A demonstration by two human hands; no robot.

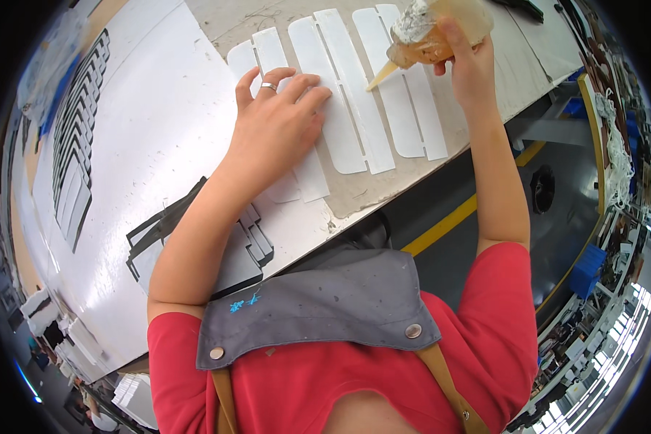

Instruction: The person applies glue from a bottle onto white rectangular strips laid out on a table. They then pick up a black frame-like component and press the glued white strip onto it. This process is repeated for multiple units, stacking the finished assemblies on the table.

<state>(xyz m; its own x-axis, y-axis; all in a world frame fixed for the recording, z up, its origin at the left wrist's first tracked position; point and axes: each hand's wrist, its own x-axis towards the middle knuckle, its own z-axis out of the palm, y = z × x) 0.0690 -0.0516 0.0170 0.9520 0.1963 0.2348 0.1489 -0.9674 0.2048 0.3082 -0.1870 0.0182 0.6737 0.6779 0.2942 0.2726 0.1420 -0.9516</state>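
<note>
Right hand (pixel 464 61) clenched on glue bottle (pixel 441 29), nozzle tip touching a white slotted strip (pixel 405 108). Left hand (pixel 282 116) released, flat, pressing white strips (pixel 304 173) left of that strip. Grey piece stack (pixel 246 253) nearer the person, on table (pixel 159 130).

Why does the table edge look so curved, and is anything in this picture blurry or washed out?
In the head view the fisheye lens bends the table edge and darkens the corners. Even light, with only soft shadow under the left hand. The white strips stay sharp, with no harsh glare. The glue bottle in the right hand looks slightly soft. Small things at the right rim are squeezed and hard to read.
</note>
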